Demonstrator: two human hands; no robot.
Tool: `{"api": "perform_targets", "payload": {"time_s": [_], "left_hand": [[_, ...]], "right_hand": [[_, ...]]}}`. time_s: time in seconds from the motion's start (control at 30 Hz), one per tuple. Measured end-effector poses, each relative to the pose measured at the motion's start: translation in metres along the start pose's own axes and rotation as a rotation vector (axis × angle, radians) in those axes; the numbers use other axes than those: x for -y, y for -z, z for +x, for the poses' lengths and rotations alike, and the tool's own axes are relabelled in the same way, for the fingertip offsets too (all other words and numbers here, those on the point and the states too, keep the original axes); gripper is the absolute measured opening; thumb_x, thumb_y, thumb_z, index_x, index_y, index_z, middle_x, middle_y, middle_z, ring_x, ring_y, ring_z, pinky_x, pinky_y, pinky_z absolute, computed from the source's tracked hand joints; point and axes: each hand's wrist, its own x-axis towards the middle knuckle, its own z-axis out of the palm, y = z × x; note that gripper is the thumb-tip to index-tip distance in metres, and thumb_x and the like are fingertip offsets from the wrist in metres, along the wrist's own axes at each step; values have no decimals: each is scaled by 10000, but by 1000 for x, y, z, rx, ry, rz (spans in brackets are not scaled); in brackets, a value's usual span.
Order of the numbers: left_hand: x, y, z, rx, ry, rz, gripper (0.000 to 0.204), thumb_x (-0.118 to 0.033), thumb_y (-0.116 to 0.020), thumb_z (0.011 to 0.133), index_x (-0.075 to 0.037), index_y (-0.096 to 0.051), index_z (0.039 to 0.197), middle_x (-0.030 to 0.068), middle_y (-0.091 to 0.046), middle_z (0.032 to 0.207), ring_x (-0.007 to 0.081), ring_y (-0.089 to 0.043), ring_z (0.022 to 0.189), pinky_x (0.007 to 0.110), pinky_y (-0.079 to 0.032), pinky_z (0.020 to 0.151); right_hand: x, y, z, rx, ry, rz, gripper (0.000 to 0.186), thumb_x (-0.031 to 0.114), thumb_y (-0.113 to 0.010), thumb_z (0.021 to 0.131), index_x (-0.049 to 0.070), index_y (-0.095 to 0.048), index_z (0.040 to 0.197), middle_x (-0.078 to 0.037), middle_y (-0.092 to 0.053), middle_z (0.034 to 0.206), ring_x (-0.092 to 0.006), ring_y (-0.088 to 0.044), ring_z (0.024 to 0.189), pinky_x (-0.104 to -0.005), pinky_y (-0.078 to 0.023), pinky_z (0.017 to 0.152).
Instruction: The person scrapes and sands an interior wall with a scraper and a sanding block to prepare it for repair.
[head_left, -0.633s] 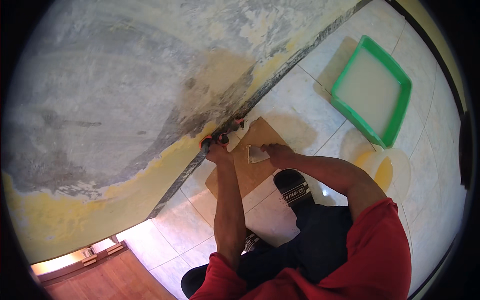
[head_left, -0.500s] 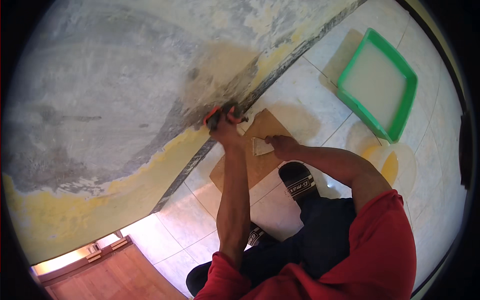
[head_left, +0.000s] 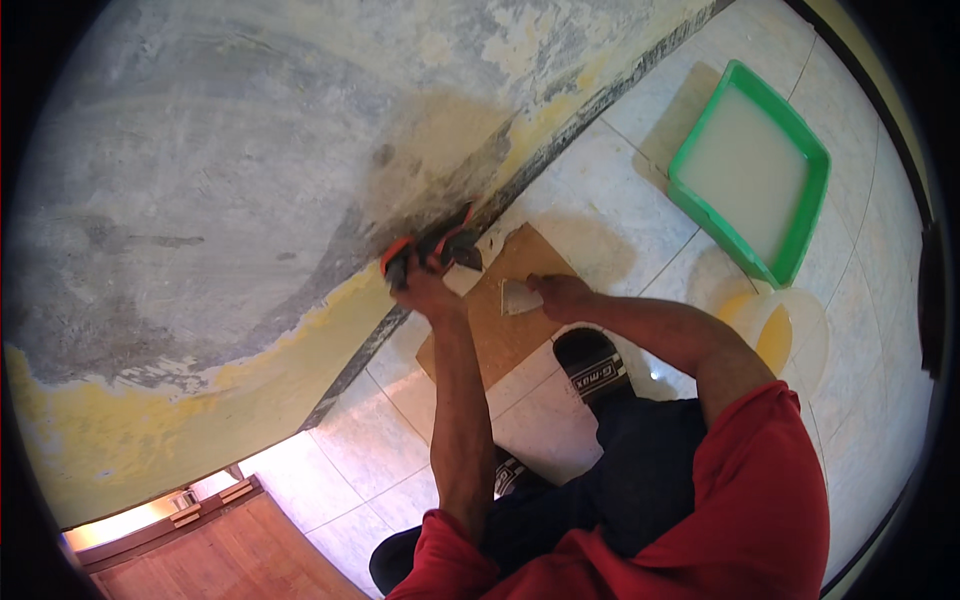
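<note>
At the foot of the stained wall (head_left: 250,180), my left hand (head_left: 428,295) is closed on a dark piece with red-orange edges (head_left: 450,243). It looks like a crumpled cloth, though its kind is not certain. My right hand (head_left: 565,297) grips a scraper (head_left: 520,297) with a pale flat blade, the handle hidden in my fingers. The blade is over a brown board (head_left: 500,345) lying on the tiles beside the wall.
A green tray (head_left: 690,195) of cloudy whitish liquid stands on the tiled floor (head_left: 650,215) at the right. Nearer to me is a pale tub with yellow (head_left: 775,335). My sandalled foot (head_left: 590,362) is beside the board. A brown wooden door (head_left: 215,545) is at lower left.
My left hand has shifted slightly left along the wall base, and the dark red-edged piece looks more spread out. My right hand keeps the scraper over the board, nearly in place.
</note>
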Motion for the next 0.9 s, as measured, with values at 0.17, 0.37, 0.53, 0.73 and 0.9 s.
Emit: {"api": "perform_targets", "payload": {"time_s": [0.17, 0.37, 0.53, 0.73, 0.9], "left_hand": [[14, 31, 20, -236, 175, -183, 137, 7, -506, 837, -35, -559, 956, 57, -583, 906, 173, -594, 699, 241, -462, 540], [-24, -6, -9, 117, 161, 22, 169, -55, -516, 868, -52, -520, 1037, 71, -575, 946, 190, -601, 743, 319, -508, 552], [-42, 47, -10, 306, 284, 690, 290, -120, -617, 829, -27, -463, 1057, 107, -601, 912, 148, -606, 766, 287, -513, 633], [-12, 148, -39, 739, 274, 1050, 500, -210, -671, 797, 31, -388, 1130, 160, -579, 1033, 237, -614, 863, 310, -510, 728], [-21, 192, -47, 950, 48, 1311, 894, -370, -680, 770, 3, -146, 1382, 304, -449, 1246, 393, -500, 1124, 412, -413, 943]], "right_hand": [[7, -1, 3, -18, 25, 77, 339, 105, -514, 762, 114, -447, 1095, -170, -601, 984, -344, -579, 942, -434, -444, 809], [2, 12, -3, -173, 53, 118, 254, 130, -487, 815, 101, -466, 1066, -190, -617, 843, -372, -599, 840, -467, -457, 749], [14, 45, -7, -350, -59, 229, 209, 154, -449, 864, 56, -465, 1049, -217, -610, 792, -401, -601, 766, -489, -469, 694], [77, 54, 23, -464, 302, 81, 193, 198, -439, 900, 39, -467, 1006, -185, -594, 681, -390, -593, 656, -489, -467, 592], [96, 55, 49, -487, 297, -242, 167, 186, -448, 901, 62, -495, 1002, -140, -605, 683, -318, -605, 577, -436, -476, 513]]}}
